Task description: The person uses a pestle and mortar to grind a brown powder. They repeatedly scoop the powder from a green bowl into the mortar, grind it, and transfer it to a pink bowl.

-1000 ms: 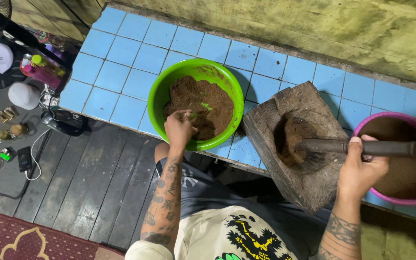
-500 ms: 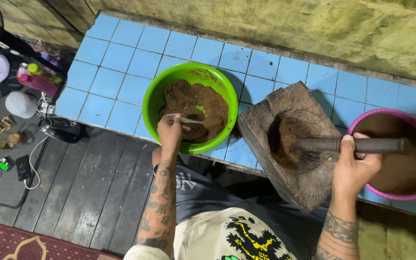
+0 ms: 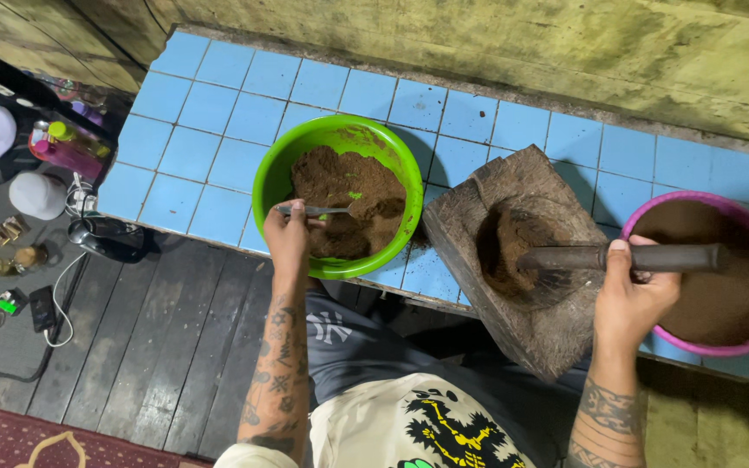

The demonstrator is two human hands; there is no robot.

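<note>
On the blue-tiled counter (image 3: 218,113) we count three vessels in a row: one green bowl (image 3: 337,196), one dark stone mortar (image 3: 522,260) just to its right, and one purple bowl (image 3: 717,273) right of the mortar. Over the near rim of the green bowl, our left hand (image 3: 288,238) is closed around one metal spoon (image 3: 315,210), whose tip lies across the brown paste (image 3: 344,204) filling that bowl; a few green flecks sit in the paste. Right of the green bowl, our right hand (image 3: 630,299) is wrapped firmly around one dark pestle (image 3: 626,257), which lies nearly level, its left end down in the brown-smeared hollow of the mortar and its other end reaching over the purple bowl. That purple bowl holds a smooth brown mass. Left of the green bowl, below the counter's edge, two white caps (image 3: 36,192), some bottles (image 3: 67,147) and one white cable (image 3: 58,286) lie on the dark plank floor (image 3: 158,347).
</note>
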